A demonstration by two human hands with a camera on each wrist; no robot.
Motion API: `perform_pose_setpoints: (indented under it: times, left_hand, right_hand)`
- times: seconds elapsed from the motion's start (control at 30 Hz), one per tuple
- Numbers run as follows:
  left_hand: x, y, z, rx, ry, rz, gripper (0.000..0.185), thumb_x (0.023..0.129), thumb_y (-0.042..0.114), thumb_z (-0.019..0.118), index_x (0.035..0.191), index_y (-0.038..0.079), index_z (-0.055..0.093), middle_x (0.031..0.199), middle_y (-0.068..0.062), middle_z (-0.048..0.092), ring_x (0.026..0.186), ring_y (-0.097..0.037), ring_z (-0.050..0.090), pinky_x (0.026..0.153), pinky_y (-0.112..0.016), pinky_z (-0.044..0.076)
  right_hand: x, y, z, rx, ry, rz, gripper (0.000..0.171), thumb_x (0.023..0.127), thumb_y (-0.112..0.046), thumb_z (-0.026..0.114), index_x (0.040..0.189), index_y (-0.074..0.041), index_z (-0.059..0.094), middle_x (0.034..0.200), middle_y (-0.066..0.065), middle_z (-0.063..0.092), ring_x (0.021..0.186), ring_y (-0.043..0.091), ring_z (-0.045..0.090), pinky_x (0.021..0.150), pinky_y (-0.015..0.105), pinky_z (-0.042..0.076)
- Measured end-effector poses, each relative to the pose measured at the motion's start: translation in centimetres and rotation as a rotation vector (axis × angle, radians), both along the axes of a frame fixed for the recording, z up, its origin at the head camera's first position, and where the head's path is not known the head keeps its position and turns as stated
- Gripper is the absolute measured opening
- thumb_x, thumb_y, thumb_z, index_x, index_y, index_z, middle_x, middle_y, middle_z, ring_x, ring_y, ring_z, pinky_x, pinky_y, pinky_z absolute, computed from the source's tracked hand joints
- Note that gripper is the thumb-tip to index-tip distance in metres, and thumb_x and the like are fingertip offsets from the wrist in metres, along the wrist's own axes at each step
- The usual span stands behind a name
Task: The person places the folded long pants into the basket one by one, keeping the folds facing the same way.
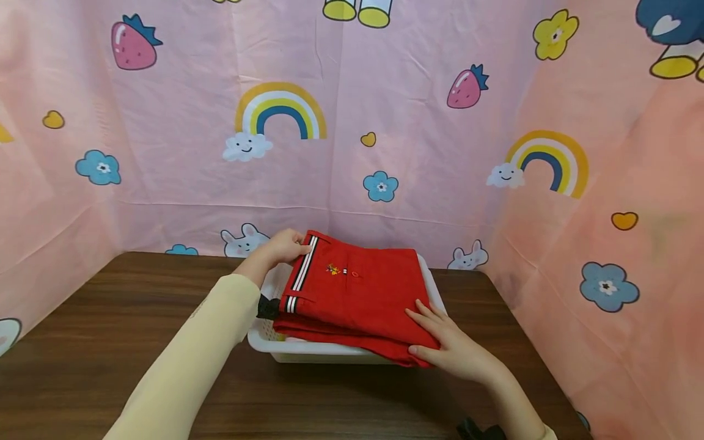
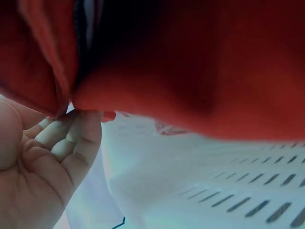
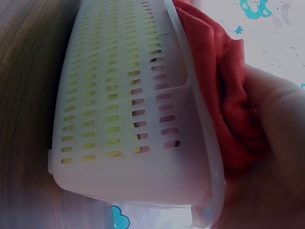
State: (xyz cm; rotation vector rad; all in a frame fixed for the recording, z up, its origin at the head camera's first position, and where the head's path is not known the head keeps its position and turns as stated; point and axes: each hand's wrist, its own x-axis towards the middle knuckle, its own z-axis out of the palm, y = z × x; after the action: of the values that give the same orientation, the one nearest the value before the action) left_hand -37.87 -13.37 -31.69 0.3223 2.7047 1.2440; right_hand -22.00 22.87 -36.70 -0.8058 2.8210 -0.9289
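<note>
My left hand (image 1: 283,246) pinches the folded red shorts' (image 1: 354,293) waistband, right hand (image 1: 448,348) lies flat on their corner, settling them into the white basket (image 1: 308,350); next, let go gently.

My head camera looks forward and down across the table (image 1: 99,342) toward the curtain, taking in both my arms and the white basket (image 1: 308,351) from a moderate distance. My left wrist camera sits very close, looking up under the red cloth (image 2: 190,71) at the basket's slotted wall. My right wrist camera looks at the basket (image 3: 124,109) side-on, also close. All three share the basket and cloth.
</note>
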Motion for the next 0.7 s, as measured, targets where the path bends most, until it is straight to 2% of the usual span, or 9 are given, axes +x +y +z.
perform_pose_setpoints:
  times: [0.1,0.2,0.33,0.5,0.63,0.7]
  left_hand:
    - [-0.3,-0.1,-0.6,0.030,-0.002,0.024,0.022,0.098,0.013,0.054,0.081,-0.001,0.055,0.085,-0.012,0.063,0.072,-0.018,0.060,0.066,-0.032,0.053]
    - [-0.5,-0.3,-1.1,0.075,-0.029,0.051,0.021,0.097,0.013,0.057,0.081,-0.001,0.055,0.084,-0.011,0.060,0.068,-0.016,0.058,0.063,-0.030,0.053]
    - [-0.3,-0.8,-1.6,0.115,-0.155,0.083,0.026,0.097,0.022,0.057,0.096,-0.004,0.058,0.078,-0.006,0.055,0.062,-0.014,0.056,0.062,-0.030,0.054]
    - [0.2,-1.1,-1.8,0.158,-0.301,0.044,0.048,0.097,0.035,0.054,0.117,-0.009,0.055,0.082,-0.008,0.064,0.067,-0.017,0.065,0.065,-0.033,0.055]
    - [0.7,-1.2,-2.0,0.213,-0.398,-0.009,0.052,0.097,0.036,0.054,0.127,-0.005,0.048,0.091,-0.013,0.067,0.071,-0.021,0.067,0.062,-0.033,0.055]
    - [0.8,-1.3,-2.0,0.249,-0.416,-0.037,0.051,0.098,0.033,0.053,0.133,-0.003,0.042,0.096,-0.014,0.066,0.072,-0.022,0.068,0.062,-0.034,0.056]
  right_hand:
    - [0.1,0.1,0.0,-0.009,-0.023,0.011,0.065,0.093,-0.042,0.058,0.149,-0.018,0.035,0.157,0.008,0.017,0.142,0.035,0.007,0.102,0.067,0.022]
    - [0.1,0.2,0.0,-0.015,-0.038,0.012,0.064,0.095,-0.038,0.057,0.150,-0.018,0.033,0.158,0.007,0.016,0.142,0.034,0.004,0.102,0.068,0.019]
    - [0.2,0.2,0.0,-0.020,-0.046,0.009,0.063,0.095,-0.036,0.056,0.151,-0.019,0.032,0.158,0.006,0.015,0.142,0.034,0.003,0.102,0.068,0.017]
    - [0.2,0.2,0.0,-0.024,-0.049,0.004,0.063,0.095,-0.037,0.056,0.151,-0.020,0.032,0.158,0.005,0.015,0.143,0.033,0.002,0.103,0.068,0.016]
    - [0.2,0.1,0.1,-0.032,-0.055,0.003,0.063,0.095,-0.035,0.056,0.151,-0.018,0.032,0.158,0.006,0.015,0.143,0.033,0.002,0.104,0.068,0.014]
    - [0.2,0.1,0.1,-0.034,-0.053,0.003,0.061,0.096,-0.032,0.056,0.151,-0.017,0.032,0.158,0.007,0.015,0.143,0.033,0.001,0.104,0.067,0.014]
